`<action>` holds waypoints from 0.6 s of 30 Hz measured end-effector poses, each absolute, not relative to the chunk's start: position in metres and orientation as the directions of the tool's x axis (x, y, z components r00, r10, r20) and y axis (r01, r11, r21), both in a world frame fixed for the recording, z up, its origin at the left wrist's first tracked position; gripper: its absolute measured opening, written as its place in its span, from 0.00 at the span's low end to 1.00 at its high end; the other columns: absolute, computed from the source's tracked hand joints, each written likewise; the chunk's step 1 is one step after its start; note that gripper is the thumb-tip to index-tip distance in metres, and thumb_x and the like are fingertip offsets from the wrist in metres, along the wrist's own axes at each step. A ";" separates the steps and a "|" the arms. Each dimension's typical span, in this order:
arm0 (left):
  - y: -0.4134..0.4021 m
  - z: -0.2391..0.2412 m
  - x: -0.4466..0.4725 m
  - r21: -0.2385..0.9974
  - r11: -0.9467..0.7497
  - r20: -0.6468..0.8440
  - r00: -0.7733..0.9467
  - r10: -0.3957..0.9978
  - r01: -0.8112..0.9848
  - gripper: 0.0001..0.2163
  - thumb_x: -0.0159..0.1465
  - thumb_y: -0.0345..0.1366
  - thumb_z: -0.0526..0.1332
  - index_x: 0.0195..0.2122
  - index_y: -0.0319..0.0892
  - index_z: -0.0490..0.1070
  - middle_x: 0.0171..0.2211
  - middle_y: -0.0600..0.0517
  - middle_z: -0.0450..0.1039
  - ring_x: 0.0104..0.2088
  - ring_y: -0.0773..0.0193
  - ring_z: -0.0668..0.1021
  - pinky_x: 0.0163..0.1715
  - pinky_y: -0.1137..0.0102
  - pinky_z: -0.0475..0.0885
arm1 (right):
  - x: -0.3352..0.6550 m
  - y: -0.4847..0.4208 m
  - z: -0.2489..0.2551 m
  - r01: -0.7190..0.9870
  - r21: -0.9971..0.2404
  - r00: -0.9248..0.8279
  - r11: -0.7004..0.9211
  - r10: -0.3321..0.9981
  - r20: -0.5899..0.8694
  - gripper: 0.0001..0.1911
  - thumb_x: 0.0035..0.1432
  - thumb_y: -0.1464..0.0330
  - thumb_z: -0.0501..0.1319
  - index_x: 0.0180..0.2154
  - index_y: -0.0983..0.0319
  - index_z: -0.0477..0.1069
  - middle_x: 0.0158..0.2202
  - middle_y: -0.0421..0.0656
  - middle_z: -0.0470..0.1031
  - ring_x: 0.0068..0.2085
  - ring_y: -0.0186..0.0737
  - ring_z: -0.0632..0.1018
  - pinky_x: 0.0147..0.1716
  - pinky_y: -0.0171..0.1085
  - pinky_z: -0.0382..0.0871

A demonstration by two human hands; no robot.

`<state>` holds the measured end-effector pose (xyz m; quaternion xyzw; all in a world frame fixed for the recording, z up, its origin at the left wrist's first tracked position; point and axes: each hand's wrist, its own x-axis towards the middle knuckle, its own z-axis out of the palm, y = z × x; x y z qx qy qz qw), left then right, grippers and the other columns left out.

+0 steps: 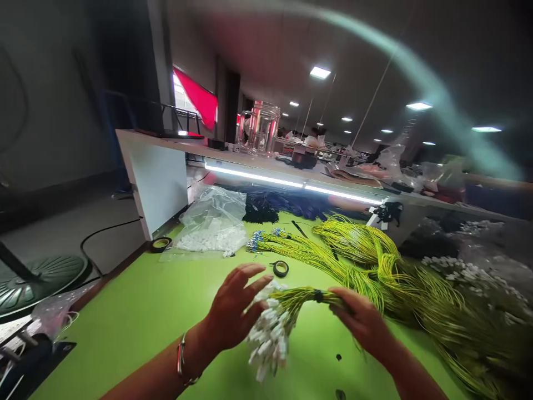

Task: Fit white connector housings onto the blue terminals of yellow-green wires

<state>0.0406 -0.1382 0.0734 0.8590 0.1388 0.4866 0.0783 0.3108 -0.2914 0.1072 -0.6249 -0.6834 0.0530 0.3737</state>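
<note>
A bundle of yellow-green wires (297,296) with many white plastic connectors (268,339) hangs over the front of the green table. Black tape is wrapped around the bundle a short way behind the connectors. My right hand (360,319) is closed around the wires just right of that tape. My left hand (237,305) is beside the connectors, its fingers spread and curved; nothing shows in its grasp. Just behind the bundle lies a roll of black tape (281,269).
A clear plastic bag of white connectors (212,236) lies at the back left, near another tape roll (160,244). Long bunches of yellow-green wires (353,244) cover the right side. A shelf (258,157) with a strip light and a glass jar (264,130) spans the back.
</note>
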 end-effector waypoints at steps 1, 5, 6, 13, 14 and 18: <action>-0.134 0.073 0.039 0.288 -0.941 0.824 0.456 0.337 0.176 0.18 0.64 0.34 0.56 0.56 0.48 0.63 0.53 0.45 0.64 0.54 0.55 0.68 0.54 0.57 0.66 | 0.321 -0.303 0.113 0.773 -0.614 0.176 0.163 0.874 0.454 0.12 0.56 0.63 0.62 0.42 0.60 0.72 0.30 0.43 0.77 0.27 0.37 0.74 0.27 0.35 0.68; -0.123 0.061 0.046 0.317 -0.935 0.832 0.427 0.354 0.157 0.16 0.65 0.29 0.54 0.52 0.49 0.65 0.50 0.47 0.66 0.51 0.59 0.71 0.50 0.62 0.70 | 0.349 -0.346 0.129 0.442 -0.885 0.601 0.146 0.684 0.413 0.09 0.56 0.61 0.62 0.34 0.60 0.70 0.22 0.37 0.69 0.18 0.29 0.64 0.16 0.31 0.58; -0.121 0.056 0.050 0.302 -0.942 0.831 0.443 0.336 0.148 0.16 0.64 0.29 0.55 0.53 0.50 0.65 0.50 0.48 0.66 0.50 0.60 0.71 0.50 0.62 0.70 | 0.352 -0.353 0.130 0.371 -0.903 0.662 0.216 0.620 0.421 0.09 0.56 0.61 0.62 0.31 0.60 0.68 0.21 0.36 0.66 0.19 0.28 0.64 0.17 0.30 0.58; -0.105 0.008 0.072 0.044 -0.997 0.679 0.730 0.080 0.068 0.14 0.62 0.33 0.59 0.50 0.49 0.70 0.51 0.46 0.68 0.49 0.55 0.73 0.49 0.59 0.70 | 0.374 -0.392 0.114 0.173 -0.873 0.866 0.455 0.352 0.355 0.12 0.54 0.60 0.63 0.35 0.60 0.66 0.24 0.34 0.62 0.19 0.25 0.61 0.17 0.27 0.57; -0.103 0.003 0.073 0.037 -0.998 0.659 0.749 0.068 0.057 0.13 0.63 0.34 0.58 0.49 0.49 0.71 0.51 0.46 0.69 0.49 0.55 0.73 0.48 0.60 0.71 | 0.381 -0.401 0.116 0.193 -0.861 0.884 0.471 0.298 0.361 0.12 0.54 0.60 0.63 0.35 0.60 0.66 0.23 0.33 0.61 0.19 0.24 0.60 0.16 0.27 0.56; -0.093 -0.006 0.071 0.058 -0.993 0.632 0.766 0.113 0.099 0.12 0.63 0.36 0.56 0.47 0.48 0.72 0.51 0.46 0.69 0.48 0.55 0.74 0.48 0.61 0.71 | 0.433 -0.446 0.144 0.362 -0.805 0.896 0.470 0.062 0.440 0.11 0.56 0.62 0.62 0.29 0.61 0.63 0.22 0.32 0.59 0.18 0.24 0.59 0.15 0.26 0.55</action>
